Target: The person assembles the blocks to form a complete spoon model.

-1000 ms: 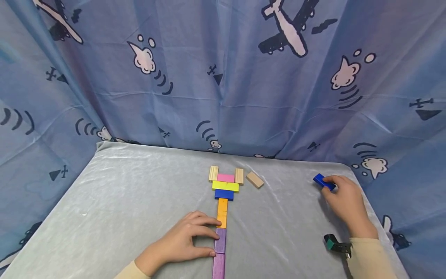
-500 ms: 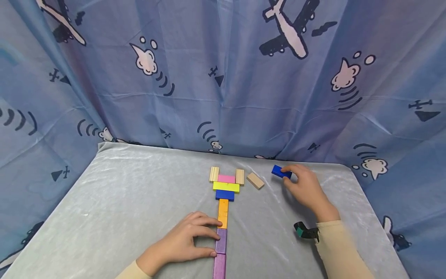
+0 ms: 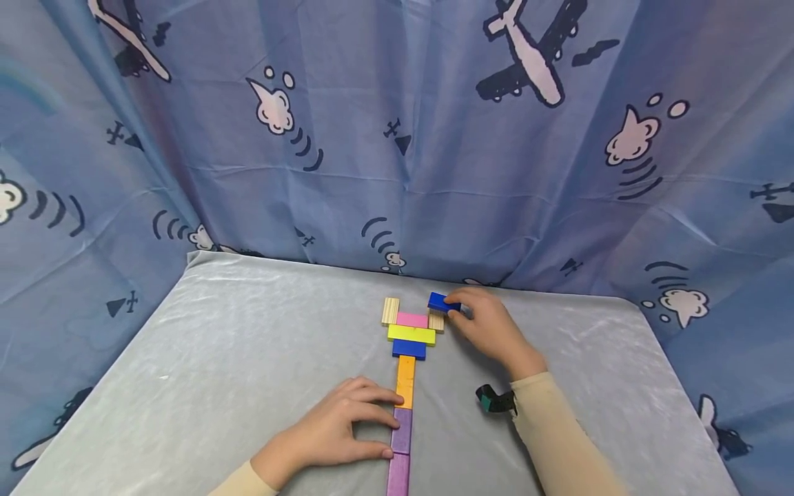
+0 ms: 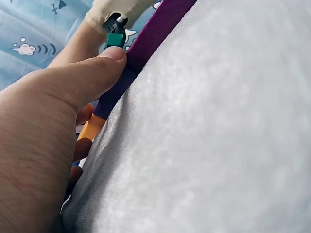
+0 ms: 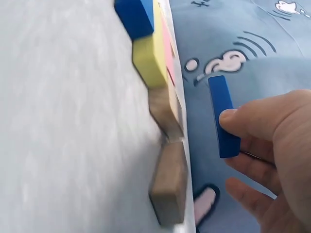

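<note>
My right hand point(image 3: 491, 331) pinches a blue wooden block point(image 3: 438, 301) between thumb and fingers, held up off the cloth above the right plain wood block point(image 3: 437, 322). My left hand point(image 3: 338, 427) rests beside a column of blocks. Its fingertips touch the orange block point(image 3: 406, 380) and the nearer purple block point(image 3: 402, 428); the thumb lies at the joint with another purple block point(image 3: 399, 474). Above the orange block lie a flat blue block point(image 3: 409, 349), a yellow block point(image 3: 411, 334) and a pink block point(image 3: 412, 319), with a left plain wood block point(image 3: 390, 311).
A loose plain wood block point(image 5: 168, 187) lies close to the row in the right wrist view; the right hand hides it in the head view. Grey cloth point(image 3: 260, 331) covers the table. A blue printed curtain point(image 3: 347, 172) hangs behind its far edge.
My right hand has carried the blue block leftward from the table's right side to above the right plain wood block. The left hand has stayed on the column.
</note>
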Available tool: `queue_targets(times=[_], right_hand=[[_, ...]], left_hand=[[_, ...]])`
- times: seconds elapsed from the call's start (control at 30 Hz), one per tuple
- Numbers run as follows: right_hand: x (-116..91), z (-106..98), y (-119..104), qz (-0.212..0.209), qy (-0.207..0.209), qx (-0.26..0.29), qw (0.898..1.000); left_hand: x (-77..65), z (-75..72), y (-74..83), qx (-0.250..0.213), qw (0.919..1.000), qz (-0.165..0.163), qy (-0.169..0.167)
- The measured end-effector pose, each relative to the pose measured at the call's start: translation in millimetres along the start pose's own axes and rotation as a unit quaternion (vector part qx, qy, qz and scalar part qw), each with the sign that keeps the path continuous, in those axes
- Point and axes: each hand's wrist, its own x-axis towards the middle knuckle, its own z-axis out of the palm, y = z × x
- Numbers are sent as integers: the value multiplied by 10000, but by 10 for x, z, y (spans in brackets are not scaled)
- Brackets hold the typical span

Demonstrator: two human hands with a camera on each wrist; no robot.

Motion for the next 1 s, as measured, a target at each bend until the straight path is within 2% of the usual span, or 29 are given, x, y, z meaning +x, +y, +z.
queue_targets(times=[0.27, 0.47, 0.67, 1.0], right_hand=[[176, 200, -151, 68, -249, -85, 9996], [272, 302, -217, 179, -372, -221, 9989], [303, 380, -244, 234, -493, -167, 9984], [324, 427, -199, 185, -580, 16, 9981]], left_hand=[[-4, -2, 4, 65, 9999, 95, 108], [6, 4, 7, -74, 9999, -102, -11], [13, 4, 23, -114, 9997, -160, -110], [8, -16, 28, -88, 9999, -77, -31]])
